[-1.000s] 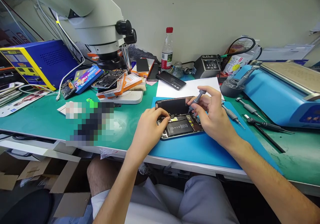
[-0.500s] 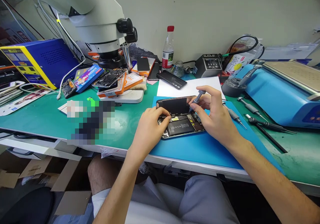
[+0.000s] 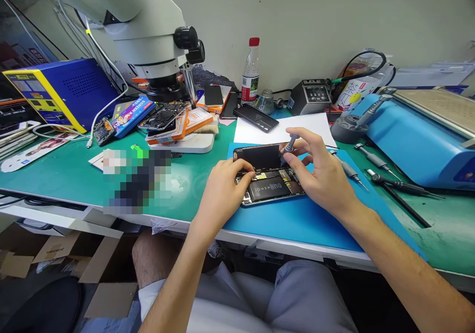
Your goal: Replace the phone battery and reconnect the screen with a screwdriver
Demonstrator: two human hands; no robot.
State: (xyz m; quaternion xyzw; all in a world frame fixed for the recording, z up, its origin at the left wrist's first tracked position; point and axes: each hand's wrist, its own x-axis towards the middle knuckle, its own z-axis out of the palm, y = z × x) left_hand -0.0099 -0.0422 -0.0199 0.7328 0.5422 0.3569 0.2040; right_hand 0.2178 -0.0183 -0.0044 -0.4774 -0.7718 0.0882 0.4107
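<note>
An opened smartphone (image 3: 269, 188) lies on the blue mat (image 3: 267, 224), its black battery and inner parts exposed. Its dark screen panel (image 3: 260, 158) is raised along the far side. My left hand (image 3: 228, 182) is at the phone's left end, thumb and forefinger closed on its edge; what lies right between the fingertips is hidden. In my right hand (image 3: 315, 169) is a small grey screwdriver (image 3: 290, 146), held nearly upright. Its tip points down at the phone's far right part, mostly hidden by my fingers.
Several screwdrivers (image 3: 376, 160) and tweezers (image 3: 411, 188) lie to the right, beside a blue machine (image 3: 415, 145). Behind the phone are white paper (image 3: 297, 122), another phone (image 3: 256, 118) and a bottle (image 3: 250, 75). A microscope (image 3: 148, 36) stands left, above stacked boxes and phone parts.
The screwdriver has come slightly more upright in my right hand, its top shifting a little left. My left hand stays at the phone's left end.
</note>
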